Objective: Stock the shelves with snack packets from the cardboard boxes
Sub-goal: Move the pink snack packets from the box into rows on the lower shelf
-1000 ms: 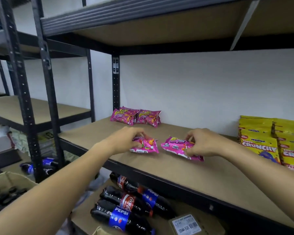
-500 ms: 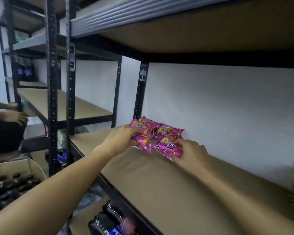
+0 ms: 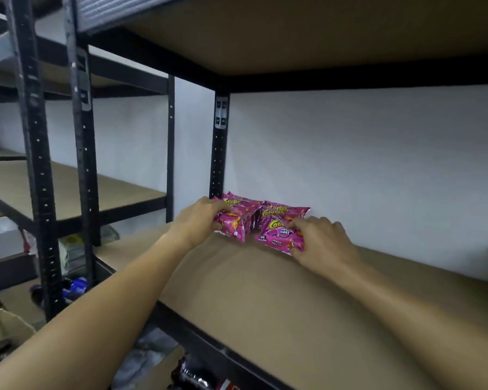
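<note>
Several pink snack packets lie together at the back left corner of the brown shelf board (image 3: 265, 282), against the white wall. My left hand (image 3: 197, 220) grips the front left packet (image 3: 233, 225), fingers curled over its top edge. My right hand (image 3: 321, 243) holds the front right packet (image 3: 279, 235), thumb under its lower edge and fingers on top. Two more pink packets (image 3: 282, 211) sit behind these, touching the wall. Both front packets rest on the board, right up against the back pair.
A black upright post (image 3: 219, 153) stands at the shelf's back left corner. Another shelf board sits overhead. To the left is a second rack (image 3: 54, 164) with bare boards. Dark bottles (image 3: 195, 375) lie on the level below, and a cardboard box edge (image 3: 3, 325) shows bottom left.
Both hands carried their pink packets from the shelf's front toward the back left corner. The packets now sit against the two by the wall. The view has swung left, so the yellow packets are out of sight.
</note>
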